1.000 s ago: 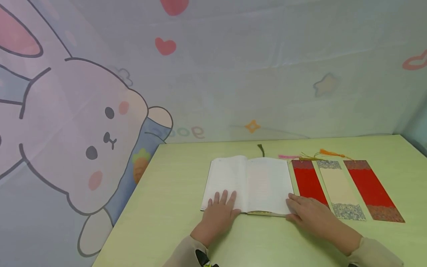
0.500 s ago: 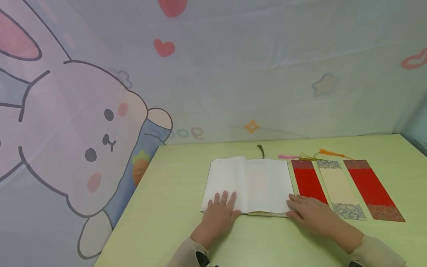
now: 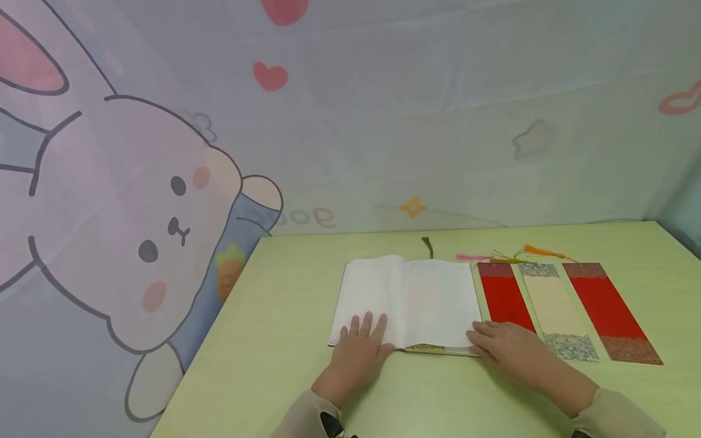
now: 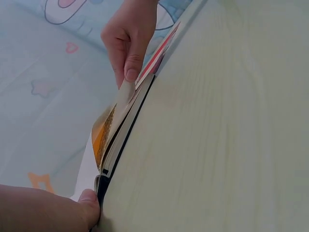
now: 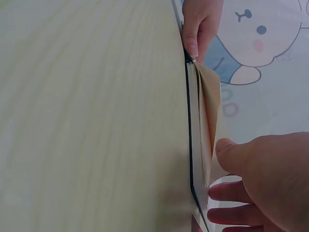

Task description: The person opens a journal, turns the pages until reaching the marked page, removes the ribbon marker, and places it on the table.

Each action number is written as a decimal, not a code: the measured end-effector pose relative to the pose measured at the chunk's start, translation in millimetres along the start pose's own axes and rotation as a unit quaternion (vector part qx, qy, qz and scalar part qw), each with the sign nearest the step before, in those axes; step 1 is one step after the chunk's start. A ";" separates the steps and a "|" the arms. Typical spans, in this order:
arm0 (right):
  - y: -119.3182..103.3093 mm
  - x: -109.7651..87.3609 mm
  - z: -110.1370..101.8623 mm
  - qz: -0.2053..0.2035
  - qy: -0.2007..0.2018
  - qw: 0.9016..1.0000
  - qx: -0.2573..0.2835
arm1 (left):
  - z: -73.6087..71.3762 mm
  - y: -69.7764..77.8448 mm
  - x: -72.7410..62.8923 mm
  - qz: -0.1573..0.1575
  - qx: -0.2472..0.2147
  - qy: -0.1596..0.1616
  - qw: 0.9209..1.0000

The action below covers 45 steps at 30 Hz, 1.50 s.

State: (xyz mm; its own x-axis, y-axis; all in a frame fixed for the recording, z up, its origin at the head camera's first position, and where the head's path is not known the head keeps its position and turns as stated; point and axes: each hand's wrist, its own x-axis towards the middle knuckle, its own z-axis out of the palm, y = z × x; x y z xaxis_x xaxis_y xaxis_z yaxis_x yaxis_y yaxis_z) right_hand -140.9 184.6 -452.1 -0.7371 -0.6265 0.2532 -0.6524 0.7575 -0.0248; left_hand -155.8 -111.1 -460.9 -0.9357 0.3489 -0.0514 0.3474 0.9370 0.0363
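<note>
An open notebook (image 3: 375, 286) with blank-looking white pages lies on the pale green-yellow table. My left hand (image 3: 357, 360) rests on the lower part of its left page, fingers spread; its thumb (image 4: 87, 205) lies by the spine in the left wrist view. At the lower right corner my right hand (image 3: 512, 351) pinches a page (image 3: 438, 304) between thumb and fingers. That page's lower edge bows up from the pages beneath, and a patterned orange-gold sheet (image 4: 102, 140) shows under it in the left wrist view.
Right of the notebook lie a red bookmark (image 3: 505, 298), a cream bookmark (image 3: 553, 304) and another red bookmark (image 3: 610, 310). Their tassels, including an orange tassel (image 3: 544, 251), trail behind. A dark green ribbon (image 3: 428, 246) sticks out past the notebook. A printed curtain (image 3: 350, 146) hangs behind.
My right hand has shifted very slightly to the left with the page corner, and the page's lower edge has lifted a little. The left hand stays in place.
</note>
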 end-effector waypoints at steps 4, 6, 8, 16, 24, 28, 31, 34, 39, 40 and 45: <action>0.2 1.7 -1.0 -0.035 0.052 0.997 -0.040 | -0.4 -0.7 -0.1 -0.005 -0.001 -0.003 1.000; 0.0 3.2 -0.7 -0.046 0.085 0.994 -0.053 | -1.4 -0.5 0.0 -0.008 0.001 -0.005 1.000; -0.2 4.3 -0.2 -0.051 0.117 0.990 -0.057 | -3.0 0.8 0.2 -0.012 -0.001 -0.006 1.000; -2.3 8.7 1.5 -0.073 0.230 0.970 -0.033 | -7.2 10.2 2.5 -0.032 -0.012 -0.004 0.999; -6.6 13.8 -2.2 -0.085 0.291 0.952 -0.029 | -5.0 16.7 10.1 -0.033 0.013 0.045 0.998; -7.4 16.2 -2.8 -0.093 0.312 0.945 -0.036 | -5.7 21.5 11.4 -0.027 0.023 0.046 0.998; -8.7 17.8 -3.8 -0.094 0.318 0.942 -0.044 | -7.1 24.7 11.1 -0.025 0.019 0.039 0.999; -10.0 18.7 -5.4 -0.089 0.312 0.945 -0.049 | -7.9 27.0 10.7 -0.018 0.014 0.045 0.999; -12.2 20.6 -8.9 -0.081 0.297 0.950 -0.048 | -9.1 30.7 12.3 0.003 0.022 0.075 0.997; -12.7 21.3 -9.5 -0.081 0.298 0.950 -0.048 | -9.4 31.8 13.0 0.006 0.024 0.077 0.997; -15.9 25.7 -11.7 -0.091 0.317 0.943 -0.051 | -11.1 38.2 16.7 0.022 0.033 0.083 0.996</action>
State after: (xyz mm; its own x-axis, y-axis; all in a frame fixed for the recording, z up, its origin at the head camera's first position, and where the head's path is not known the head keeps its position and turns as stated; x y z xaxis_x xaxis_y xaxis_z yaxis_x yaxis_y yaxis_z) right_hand -147.4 158.5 -433.9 -0.3402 -0.5365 0.7723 -0.7138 0.6819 0.1593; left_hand -158.8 -69.6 -449.3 -0.9148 0.3871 0.1152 0.3862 0.9219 -0.0307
